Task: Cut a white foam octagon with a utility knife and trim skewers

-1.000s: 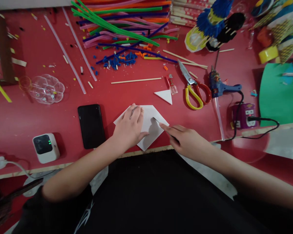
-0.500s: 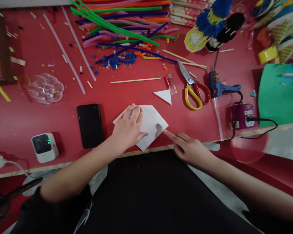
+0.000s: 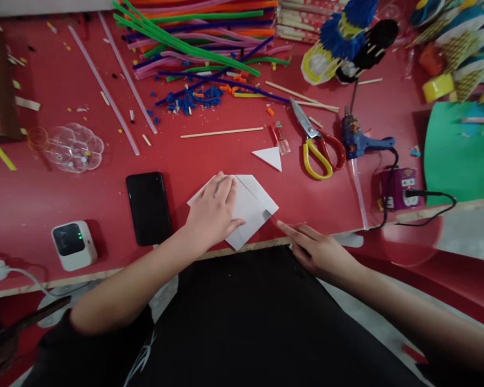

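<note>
A folded sheet of white paper [image 3: 248, 215] lies at the table's front edge, with a dark line running slantwise across it. My left hand [image 3: 213, 212] rests flat on its left part, fingers spread, pressing it to the table. Just off the paper's right corner, my right hand [image 3: 320, 247] is closed with the index finger stretched along a thin knife [image 3: 268, 214]. The grey blade reaches the right end of the dark line; the handle is hidden in the hand. A small white paper triangle [image 3: 269, 158] lies beyond the sheet.
Scissors [image 3: 306, 123], a blue glue gun [image 3: 363, 137] and a purple power socket [image 3: 401, 185] stand to the right. A black phone [image 3: 148, 208] and a white device [image 3: 75, 244] lie left. Pipe cleaners [image 3: 201, 43] and a wooden stick [image 3: 221, 133] lie farther back.
My right hand has drawn slightly right and toward me, and the blade has slid toward the paper's right edge. My left hand stays in place on the paper.
</note>
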{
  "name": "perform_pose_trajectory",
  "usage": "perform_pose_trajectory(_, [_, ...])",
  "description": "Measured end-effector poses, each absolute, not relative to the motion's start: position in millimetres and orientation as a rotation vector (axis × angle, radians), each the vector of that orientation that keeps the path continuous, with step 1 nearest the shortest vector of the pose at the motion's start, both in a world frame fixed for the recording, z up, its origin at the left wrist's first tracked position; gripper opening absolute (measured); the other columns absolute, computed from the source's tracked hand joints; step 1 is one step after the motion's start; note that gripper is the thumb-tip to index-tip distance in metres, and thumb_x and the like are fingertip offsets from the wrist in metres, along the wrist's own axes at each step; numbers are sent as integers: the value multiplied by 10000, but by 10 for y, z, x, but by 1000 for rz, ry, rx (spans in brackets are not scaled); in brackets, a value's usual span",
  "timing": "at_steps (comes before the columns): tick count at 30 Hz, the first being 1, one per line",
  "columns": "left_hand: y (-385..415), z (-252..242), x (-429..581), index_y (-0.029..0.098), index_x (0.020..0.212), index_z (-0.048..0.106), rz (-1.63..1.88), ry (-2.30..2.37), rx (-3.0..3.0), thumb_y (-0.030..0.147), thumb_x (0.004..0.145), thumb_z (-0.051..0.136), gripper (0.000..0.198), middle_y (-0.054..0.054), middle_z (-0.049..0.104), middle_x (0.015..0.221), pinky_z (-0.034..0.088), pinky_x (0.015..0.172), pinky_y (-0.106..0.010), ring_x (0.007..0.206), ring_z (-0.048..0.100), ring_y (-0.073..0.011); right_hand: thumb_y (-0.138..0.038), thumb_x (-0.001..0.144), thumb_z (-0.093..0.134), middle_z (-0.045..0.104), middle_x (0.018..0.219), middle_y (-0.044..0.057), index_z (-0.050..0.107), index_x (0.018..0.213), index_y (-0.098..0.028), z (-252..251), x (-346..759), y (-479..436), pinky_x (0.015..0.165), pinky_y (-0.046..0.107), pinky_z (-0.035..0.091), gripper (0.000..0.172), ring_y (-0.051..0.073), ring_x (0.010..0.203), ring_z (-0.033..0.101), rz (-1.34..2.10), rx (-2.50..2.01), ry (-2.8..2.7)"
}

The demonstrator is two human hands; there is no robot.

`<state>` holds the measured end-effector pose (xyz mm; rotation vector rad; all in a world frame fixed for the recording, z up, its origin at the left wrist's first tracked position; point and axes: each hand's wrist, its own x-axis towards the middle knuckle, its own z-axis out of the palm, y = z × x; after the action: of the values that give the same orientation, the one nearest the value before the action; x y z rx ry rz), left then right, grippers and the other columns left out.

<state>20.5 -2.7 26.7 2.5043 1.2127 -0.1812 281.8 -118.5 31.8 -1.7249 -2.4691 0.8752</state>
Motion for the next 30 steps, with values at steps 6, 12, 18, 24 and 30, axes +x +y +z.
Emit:
perform_pose_trajectory(6, [-43,275,214,-10,1496,350,-187,1199,2502,498,857,694,886,-247,431,1518,320,1211,-455,1472,314,-371,-146,958,392,640,920,78,399,1514,-159,316,2874,-1250,660,333,593,556,183,721,651,869,-1668,-2481])
perform_pose_trajectory(12, [-51,267,207,22,1498,355,-158,1199,2500,481,860,693,856,-241,446,1509,321,1211,-466,1475,321,-366,-120,943,408,651,976,95,388,1524,-186,271,2880,-1311,678,329,601,585,187,767,665,813,-1635,-2431])
perform_pose_trajectory(18, [-61,239,185,11,1489,368,-109,1199,2492,474,855,696,851,-245,456,1500,322,1213,-480,1476,319,-374,-131,944,411,657,957,90,400,1530,-210,253,2958,-1370,689,318,605,591,184,780,674,862,-1635,-2384])
perform_pose_trajectory(24, [-66,248,119,21,1502,348,-100,1298,2498,486,883,657,834,-246,466,1493,351,1184,-486,1454,354,-380,-148,962,447,655,915,72,456,1491,-207,282,3026,-1357,656,302,592,533,169,732,668,832,-1614,-2356])
perform_pose_trajectory(30, [-68,265,29,12,1483,370,-64,1472,2494,507,949,536,747,-271,477,1473,364,1138,-544,1425,384,-414,-214,965,490,717,1008,86,528,1425,-239,331,2814,-1025,743,316,597,463,174,800,699,841,-1666,-2047])
